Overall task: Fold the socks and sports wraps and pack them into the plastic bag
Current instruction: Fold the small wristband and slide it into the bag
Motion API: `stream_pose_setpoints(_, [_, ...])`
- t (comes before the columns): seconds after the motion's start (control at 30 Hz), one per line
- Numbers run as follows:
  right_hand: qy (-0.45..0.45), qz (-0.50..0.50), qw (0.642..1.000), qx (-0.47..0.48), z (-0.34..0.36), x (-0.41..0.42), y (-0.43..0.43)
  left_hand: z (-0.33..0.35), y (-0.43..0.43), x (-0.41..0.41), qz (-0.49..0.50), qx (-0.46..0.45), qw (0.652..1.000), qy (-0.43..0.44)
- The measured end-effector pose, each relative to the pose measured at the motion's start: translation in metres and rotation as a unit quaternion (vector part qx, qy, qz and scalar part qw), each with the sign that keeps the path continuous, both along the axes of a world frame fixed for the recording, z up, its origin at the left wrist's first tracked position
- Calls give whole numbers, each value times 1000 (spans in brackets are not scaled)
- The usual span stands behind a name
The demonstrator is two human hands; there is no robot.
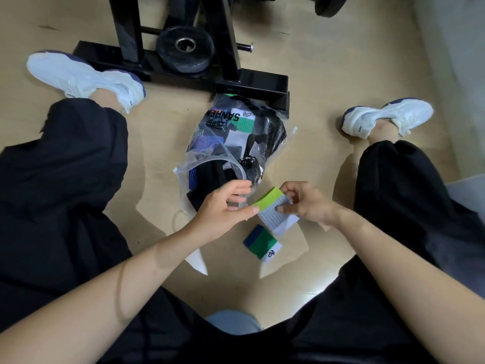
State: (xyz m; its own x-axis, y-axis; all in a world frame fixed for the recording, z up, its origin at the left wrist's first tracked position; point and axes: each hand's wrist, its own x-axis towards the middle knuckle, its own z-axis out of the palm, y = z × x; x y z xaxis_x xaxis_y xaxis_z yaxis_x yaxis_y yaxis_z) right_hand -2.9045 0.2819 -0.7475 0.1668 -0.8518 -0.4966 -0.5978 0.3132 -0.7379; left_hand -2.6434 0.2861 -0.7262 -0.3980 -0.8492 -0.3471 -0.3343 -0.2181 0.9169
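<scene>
As right hand [307,203] pinches sock [275,218], left [223,206] — unclear

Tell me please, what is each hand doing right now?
Left hand: thumb touches the lime edge of the folded sock; grip cannot be told.
Right hand: fingers pinch the folded sock.

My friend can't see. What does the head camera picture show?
Seen from above, a seated person's right hand pinches a folded lime-and-white sock while the left hand touches its lime edge, beside an open, partly filled plastic bag. A folded green-and-navy sock lies on the floor nearer the person.
</scene>
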Motion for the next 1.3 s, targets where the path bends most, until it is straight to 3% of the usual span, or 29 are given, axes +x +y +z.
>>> stream_pose_setpoints(0.1, [-109,27,993,-20,44,14,10,4,0,-5,2,11,1000,15])
stream_pose_setpoints(0.2, [-137,41,989,-27,63,27,23,11,0,-7,-24,38,995,87])
stream_pose_setpoints(0.3, [-168,17,985,-21,67,35,28,16,-1,-4,-48,10,994,101])
stream_pose_setpoints(0.4, [-235,-65,970,-7,67,42,32,22,-4,-1,-21,19,991,129])
stream_pose_setpoints(0.6, [-386,-223,893,60,72,50,35,28,-9,2,68,94,978,173])
stream_pose_setpoints(0.97, [-458,-264,848,40,76,48,27,35,-20,10,82,153,945,278])
stream_pose_setpoints(1.2, [-457,-257,850,52,82,43,27,40,-27,19,46,202,930,305])
stream_pose_setpoints(1.3, [-431,-253,865,39,80,48,28,37,-27,18,38,187,943,271])
